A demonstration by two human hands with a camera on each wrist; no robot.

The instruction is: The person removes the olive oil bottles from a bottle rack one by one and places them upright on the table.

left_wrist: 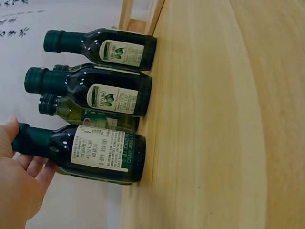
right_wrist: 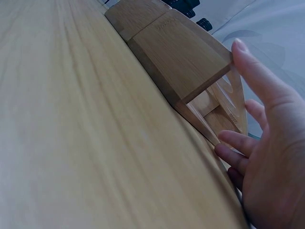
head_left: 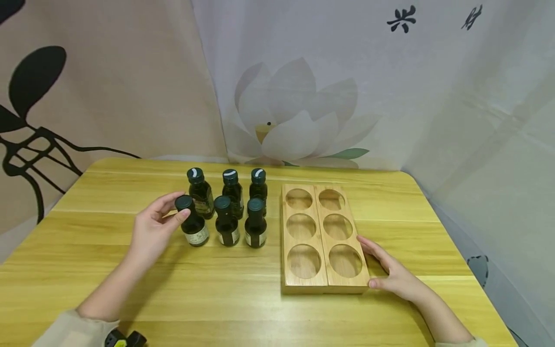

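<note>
My left hand (head_left: pixel 151 229) pinches a dark green olive oil bottle (left_wrist: pixel 105 150) at its capped neck, thumb on one side and fingers on the other. This bottle stands upright at the near left of two rows of bottles. Beside it in the near row are a middle bottle (head_left: pixel 227 222) and a right bottle (head_left: pixel 256 225) with pale labels. To the right lies a wooden rack (head_left: pixel 320 231) with two columns of round holes, its holes bare. My right hand (head_left: pixel 394 274) rests along the rack's right side, fingers extended, with the thumb by the near right corner.
Behind the near row stand a left bottle (head_left: pixel 201 193), a middle bottle (head_left: pixel 232 193) and a right bottle (head_left: pixel 258 188), their caps marked with white strokes. A printed curtain (head_left: pixel 303 86) hangs past the far edge of the wooden table (head_left: pixel 195 299).
</note>
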